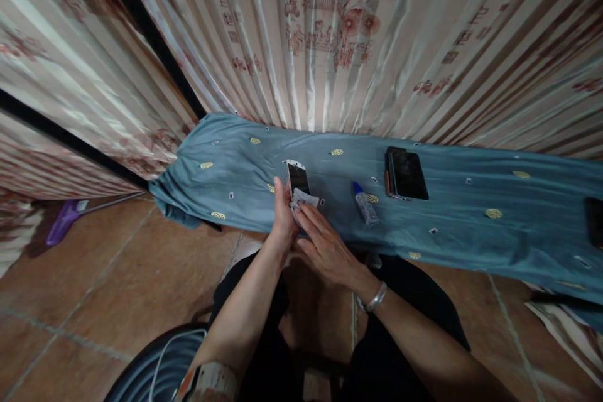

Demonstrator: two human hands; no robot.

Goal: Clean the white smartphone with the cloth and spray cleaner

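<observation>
My left hand [283,212] holds a white smartphone [298,177] from below and the left, its dark screen facing up. The thumb stands up along the phone's left edge. Against the lower part of the screen, my right hand [326,250] presses a light grey cloth [305,197] under its fingers. The fingers of the right hand lie nearly straight over the cloth, and a silver bracelet circles that wrist. To the right of the hands, a clear bottle with a blue cap [365,204] lies on the teal cloth cover. The phone's lower end is hidden by the cloth and hands.
A teal patterned cover [452,220] drapes a long narrow surface. On it lies a stack of dark phones or tablets [406,174]; another dark object [594,221] sits at the far right. Curtains [348,88] hang behind. A purple broom or dustpan [66,221] is on the tiled floor.
</observation>
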